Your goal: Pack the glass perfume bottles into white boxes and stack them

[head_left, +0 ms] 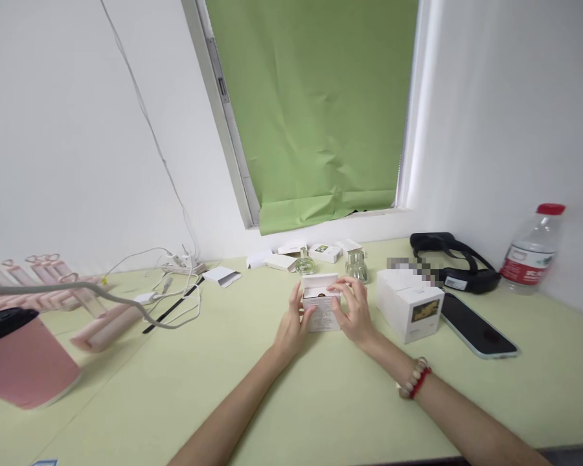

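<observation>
A small white box [322,318] with printed text stands upright on the table, its lid flap raised at the back. My left hand [291,323] grips its left side, thumb on the front. My right hand [354,312] holds the right side, with fingers at the opening and thumb on the front. Something small and brown shows inside the opening; I cannot make out what it is. Just behind the box stand a glass perfume bottle [304,262] and some clear glass bottles [356,266] close together.
Several white cartons [324,252] lie by the wall, an open one [222,276] further left. White boxes [412,304], a phone [479,325], a black headset [454,262] and a water bottle [532,249] are right. A pink bin [26,359], cables [175,304] and pink rollers [107,327] are left.
</observation>
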The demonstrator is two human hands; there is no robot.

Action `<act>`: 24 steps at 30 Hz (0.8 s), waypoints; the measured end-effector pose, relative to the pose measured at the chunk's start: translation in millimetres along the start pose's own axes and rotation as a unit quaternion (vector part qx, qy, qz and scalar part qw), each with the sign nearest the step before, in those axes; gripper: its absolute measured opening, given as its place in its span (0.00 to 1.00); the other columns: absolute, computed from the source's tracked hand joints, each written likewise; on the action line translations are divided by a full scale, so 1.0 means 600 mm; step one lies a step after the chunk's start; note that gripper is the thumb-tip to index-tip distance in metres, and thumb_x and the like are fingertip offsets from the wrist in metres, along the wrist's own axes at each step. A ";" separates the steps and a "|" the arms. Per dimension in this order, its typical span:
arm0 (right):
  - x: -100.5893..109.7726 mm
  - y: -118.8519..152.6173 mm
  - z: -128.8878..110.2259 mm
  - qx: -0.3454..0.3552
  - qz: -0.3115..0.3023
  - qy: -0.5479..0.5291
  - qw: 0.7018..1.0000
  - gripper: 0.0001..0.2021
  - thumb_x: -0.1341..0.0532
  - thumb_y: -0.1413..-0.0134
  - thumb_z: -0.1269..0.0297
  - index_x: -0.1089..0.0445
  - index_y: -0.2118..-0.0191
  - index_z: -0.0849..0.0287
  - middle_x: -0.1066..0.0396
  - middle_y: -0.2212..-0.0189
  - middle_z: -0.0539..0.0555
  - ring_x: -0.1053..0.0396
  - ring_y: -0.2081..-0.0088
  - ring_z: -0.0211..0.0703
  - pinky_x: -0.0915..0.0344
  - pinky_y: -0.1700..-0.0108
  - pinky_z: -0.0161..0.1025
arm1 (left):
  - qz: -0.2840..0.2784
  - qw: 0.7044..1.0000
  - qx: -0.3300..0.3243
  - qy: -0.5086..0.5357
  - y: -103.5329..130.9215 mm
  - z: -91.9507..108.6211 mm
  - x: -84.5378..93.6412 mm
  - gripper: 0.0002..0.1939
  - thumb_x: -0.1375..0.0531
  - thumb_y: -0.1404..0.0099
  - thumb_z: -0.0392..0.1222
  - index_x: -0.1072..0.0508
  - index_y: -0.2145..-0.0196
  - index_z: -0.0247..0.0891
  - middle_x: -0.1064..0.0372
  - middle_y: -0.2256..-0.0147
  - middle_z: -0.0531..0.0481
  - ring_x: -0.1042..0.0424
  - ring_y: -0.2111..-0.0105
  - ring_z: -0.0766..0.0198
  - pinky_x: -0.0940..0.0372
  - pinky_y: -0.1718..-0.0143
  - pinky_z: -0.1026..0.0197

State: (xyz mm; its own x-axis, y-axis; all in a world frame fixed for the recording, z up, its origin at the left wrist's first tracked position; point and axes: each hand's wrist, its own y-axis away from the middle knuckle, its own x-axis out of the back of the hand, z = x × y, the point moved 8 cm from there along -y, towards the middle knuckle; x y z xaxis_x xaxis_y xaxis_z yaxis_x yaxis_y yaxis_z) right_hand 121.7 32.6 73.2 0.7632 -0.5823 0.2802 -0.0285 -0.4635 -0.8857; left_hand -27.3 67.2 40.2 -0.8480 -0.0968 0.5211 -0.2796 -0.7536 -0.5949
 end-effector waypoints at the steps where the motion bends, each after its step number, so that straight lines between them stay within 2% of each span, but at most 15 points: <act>1: 0.004 0.000 -0.001 0.002 0.013 -0.001 1.000 0.09 0.48 0.46 0.68 0.34 0.60 0.56 0.39 0.60 0.55 0.39 0.54 0.46 0.46 0.52 0.46 | -0.008 1.000 0.004 -0.011 0.000 0.001 -0.001 0.25 0.53 0.33 0.46 0.55 0.41 0.43 0.42 0.46 0.41 0.32 0.56 0.63 0.34 0.59 0.60; 4: 0.011 -0.001 -0.003 0.013 0.038 -0.008 0.999 0.08 0.49 0.45 0.69 0.35 0.62 0.56 0.39 0.62 0.54 0.38 0.55 0.45 0.45 0.52 0.45 | -0.024 0.999 -0.006 -0.041 -0.002 0.009 -0.001 0.18 0.54 0.33 0.45 0.44 0.46 0.42 0.39 0.50 0.44 0.35 0.53 0.62 0.36 0.56 0.60; 11: 0.018 -0.003 -0.008 0.028 0.056 -0.024 0.998 0.08 0.50 0.45 0.71 0.35 0.63 0.56 0.37 0.64 0.54 0.37 0.56 0.44 0.43 0.53 0.44 | -0.033 0.998 -0.022 -0.038 -0.006 0.013 -0.003 0.16 0.55 0.32 0.43 0.42 0.48 0.43 0.39 0.53 0.45 0.36 0.55 0.63 0.37 0.58 0.61; 17: 0.012 -0.008 -0.019 0.063 0.022 -0.018 0.998 0.09 0.50 0.46 0.73 0.35 0.64 0.56 0.32 0.64 0.53 0.36 0.52 0.44 0.46 0.51 0.44 | -0.024 0.999 -0.015 -0.032 -0.004 0.016 -0.002 0.16 0.55 0.32 0.44 0.42 0.48 0.43 0.39 0.54 0.46 0.36 0.55 0.64 0.37 0.57 0.61; 24: -0.010 -0.005 -0.036 0.089 -0.054 -0.021 0.994 0.14 0.49 0.48 0.72 0.36 0.56 0.56 0.28 0.59 0.53 0.33 0.53 0.42 0.48 0.49 0.44 | -0.017 0.999 -0.009 -0.027 -0.005 0.022 0.000 0.17 0.54 0.33 0.44 0.41 0.47 0.43 0.38 0.53 0.45 0.35 0.54 0.63 0.35 0.59 0.62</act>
State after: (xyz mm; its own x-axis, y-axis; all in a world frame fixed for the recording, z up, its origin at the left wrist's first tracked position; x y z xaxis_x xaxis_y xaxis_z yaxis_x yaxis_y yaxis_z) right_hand 103.1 22.9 82.3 0.7815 -0.5058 0.3652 0.1676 -0.3936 -0.9039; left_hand -20.4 60.8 50.3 -0.8122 -0.1060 0.5736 -0.3169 -0.7455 -0.5864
